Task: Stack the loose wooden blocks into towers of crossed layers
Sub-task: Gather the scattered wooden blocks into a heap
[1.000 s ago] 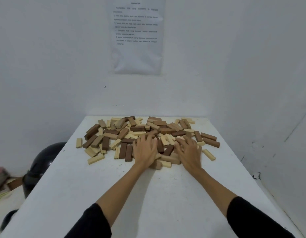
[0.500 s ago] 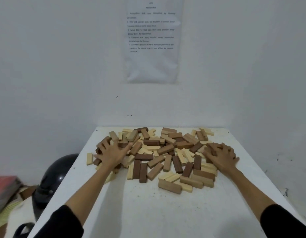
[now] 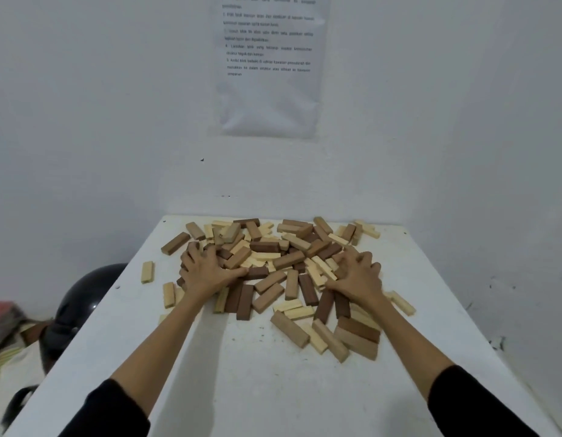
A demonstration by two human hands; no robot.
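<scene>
So the white table (image 3: pixel 273 389) has tilted closer in my view than half a second back, and the printed sheet (image 3: pixel 268 64) on the wall is cut off at the top now, because my head dipped toward the work.

The big heap of wooden blocks (image 3: pixel 273 260) sits on the far half of the table, mixed dark, mid and pale, all lying flat or leaning on each other. No tower yet, not even one crossed layer.

What changed: half a second ago my hands were out at the two edges of the heap, and now both have come inward, dragging blocks with them. My left hand (image 3: pixel 207 274) is palm down on the left part of the heap, fingers splayed and a bit bent, pressing on blocks rather than holding any one. My right hand (image 3: pixel 357 279) is on the right part, fingers bent over the blocks, but it's blurry, so I honestly can't tell if it's got one pinched or is only raking.

A few strays are still out: a near cluster (image 3: pixel 357 337) toward me and one pale block (image 3: pixel 147 271) off to the left.

My read is that I'm only herding the pile so far, and the real stacking hasn't started.
</scene>
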